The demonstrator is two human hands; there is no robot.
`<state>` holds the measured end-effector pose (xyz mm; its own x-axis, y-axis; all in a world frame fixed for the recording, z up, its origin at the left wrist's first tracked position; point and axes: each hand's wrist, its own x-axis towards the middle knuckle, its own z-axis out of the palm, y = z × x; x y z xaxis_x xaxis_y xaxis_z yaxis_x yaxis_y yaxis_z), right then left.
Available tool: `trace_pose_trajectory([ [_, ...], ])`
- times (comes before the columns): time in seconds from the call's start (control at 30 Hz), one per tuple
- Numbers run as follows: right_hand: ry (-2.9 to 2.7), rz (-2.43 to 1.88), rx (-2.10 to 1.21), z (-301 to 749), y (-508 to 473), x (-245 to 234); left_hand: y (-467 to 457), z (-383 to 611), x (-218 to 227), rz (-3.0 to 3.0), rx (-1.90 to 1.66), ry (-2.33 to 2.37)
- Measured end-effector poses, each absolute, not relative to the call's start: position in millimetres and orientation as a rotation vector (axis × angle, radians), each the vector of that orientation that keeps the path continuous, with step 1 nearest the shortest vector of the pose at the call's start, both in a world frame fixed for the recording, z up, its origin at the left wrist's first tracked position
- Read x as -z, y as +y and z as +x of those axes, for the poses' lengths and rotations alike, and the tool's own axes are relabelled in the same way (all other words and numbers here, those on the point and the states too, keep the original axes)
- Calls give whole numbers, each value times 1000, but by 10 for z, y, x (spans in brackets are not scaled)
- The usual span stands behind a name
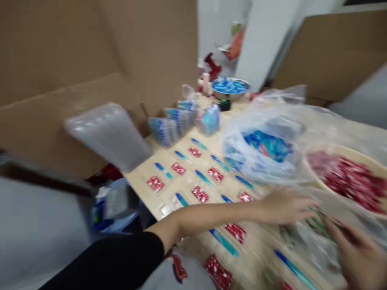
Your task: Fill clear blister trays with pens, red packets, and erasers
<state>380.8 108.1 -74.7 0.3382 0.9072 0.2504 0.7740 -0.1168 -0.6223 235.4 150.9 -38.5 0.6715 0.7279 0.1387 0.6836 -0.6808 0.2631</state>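
Note:
My left hand reaches across the table to the right, its fingers close together and blurred at the tips. Beside it my right hand grips a thin item, too smeared to name. The left fingertips meet a small greenish piece between the two hands. Below them lies a clear plastic bag. Under and beyond my left forearm, blue-and-teal pen-like sticks and red packets with white spots lie in rows on the table.
A white plastic bag of blue packets stands near a bowl of red packets. At the back are stacked clear cups and a metal bowl of blue pieces. A clear plastic tray leans at the table's left edge, by cardboard.

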Motion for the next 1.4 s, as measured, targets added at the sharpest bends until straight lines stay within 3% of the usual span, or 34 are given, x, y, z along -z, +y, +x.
trace_pose_trajectory([
  [0.07,-1137,-1904,-412,3997,882,794,1535,2386,472,2547,-509,975],
  [0.17,-878,-1550,-548,3965,852,848,1502,2452,637,2374,-711,917],
  [0.47,-769,-1212,-773,3803,874,892,1416,2461,717,2226,-936,986],
  [0.77,-722,-1158,-795,3762,858,874,1343,2480,744,2360,-1054,998],
  [0.97,-803,-1163,-876,3805,830,884,1382,2468,767,2063,-1035,976],
  [1.4,-809,-1176,-689,3728,878,875,1358,2452,679,1950,-972,923],
])
